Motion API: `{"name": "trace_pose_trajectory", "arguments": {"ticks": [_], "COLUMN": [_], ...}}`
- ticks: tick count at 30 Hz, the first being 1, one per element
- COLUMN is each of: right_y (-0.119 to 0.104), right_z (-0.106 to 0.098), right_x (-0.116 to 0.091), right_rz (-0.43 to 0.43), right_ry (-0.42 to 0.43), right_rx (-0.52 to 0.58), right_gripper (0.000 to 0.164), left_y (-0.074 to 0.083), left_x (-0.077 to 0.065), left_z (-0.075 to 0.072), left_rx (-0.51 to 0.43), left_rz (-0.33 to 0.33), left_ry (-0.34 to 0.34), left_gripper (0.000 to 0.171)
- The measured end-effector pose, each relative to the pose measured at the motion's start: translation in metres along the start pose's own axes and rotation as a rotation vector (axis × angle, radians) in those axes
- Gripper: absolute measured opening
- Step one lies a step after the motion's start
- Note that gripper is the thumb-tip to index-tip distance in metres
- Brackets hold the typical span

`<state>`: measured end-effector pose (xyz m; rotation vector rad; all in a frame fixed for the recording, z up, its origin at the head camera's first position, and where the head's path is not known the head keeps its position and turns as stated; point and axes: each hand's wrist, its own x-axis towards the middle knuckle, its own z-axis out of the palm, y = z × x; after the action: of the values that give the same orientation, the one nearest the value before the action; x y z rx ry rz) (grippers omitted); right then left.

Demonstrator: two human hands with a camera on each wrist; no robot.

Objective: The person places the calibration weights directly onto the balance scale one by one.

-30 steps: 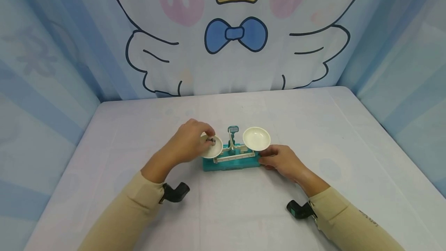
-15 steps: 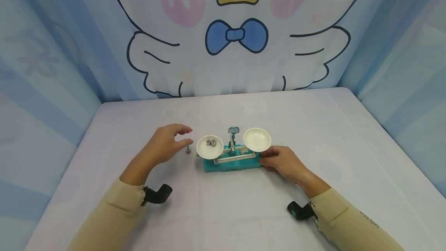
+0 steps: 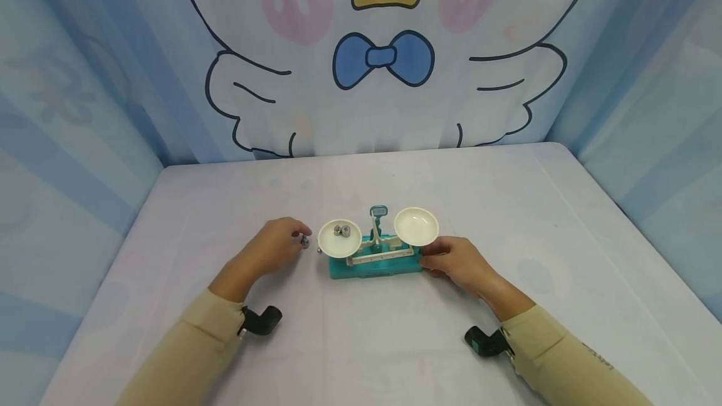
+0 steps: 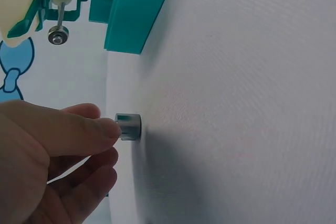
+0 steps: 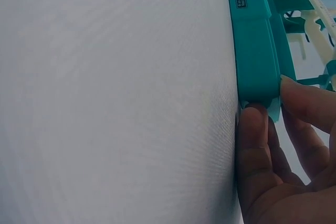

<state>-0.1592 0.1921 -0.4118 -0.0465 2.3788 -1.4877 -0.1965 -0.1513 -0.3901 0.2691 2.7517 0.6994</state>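
A teal balance scale (image 3: pixel 375 268) with two cream pans stands mid-table. Two small metal weights (image 3: pixel 341 230) sit together in its left pan (image 3: pixel 333 248); the right pan (image 3: pixel 416 227) holds nothing. To the left of the scale, my left hand (image 3: pixel 274 246) pinches the top of another metal weight (image 4: pixel 129 126) between thumb and fingertips. That weight's base touches the tabletop in the left wrist view. My right hand (image 3: pixel 454 260) grips the right end of the scale's teal base (image 5: pixel 255 51), thumb on top and a finger low against the end. Some right fingertips are hidden behind the base.
A white cloth covers the table (image 3: pixel 361 343). Behind it hangs a printed curtain (image 3: pixel 383 111), with blue-patterned curtains at both sides. A metal adjusting knob (image 4: pixel 58 35) sticks out from the scale's left end.
My left hand let go of a weight in the left pan, drew back leftward with fingers apart, then lowered onto the weight on the table. My right hand has stayed on the base.
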Motion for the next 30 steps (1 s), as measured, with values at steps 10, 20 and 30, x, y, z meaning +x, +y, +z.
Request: {"name": "trace_pose_trajectory", "arguments": {"ticks": [10, 20, 30], "right_y": [0.0, 0.0, 0.0], "right_z": [0.0, -0.001, 0.0], "right_x": [0.0, 0.0, -0.001], "right_rz": [-0.007, -0.017, -0.015], "right_ry": [-0.007, -0.009, -0.009], "right_rx": [0.019, 0.017, 0.018], "right_gripper": [0.037, 0.037, 0.036], "left_y": [0.002, 0.001, 0.001], "left_x": [0.009, 0.012, 0.011], "left_z": [0.005, 0.006, 0.004], "left_rx": [0.024, 0.042, 0.046], "left_rz": [-0.006, 0.018, 0.007], "left_ry": [0.0, -0.018, -0.015], "left_gripper": [0.022, 0.021, 0.019]}}
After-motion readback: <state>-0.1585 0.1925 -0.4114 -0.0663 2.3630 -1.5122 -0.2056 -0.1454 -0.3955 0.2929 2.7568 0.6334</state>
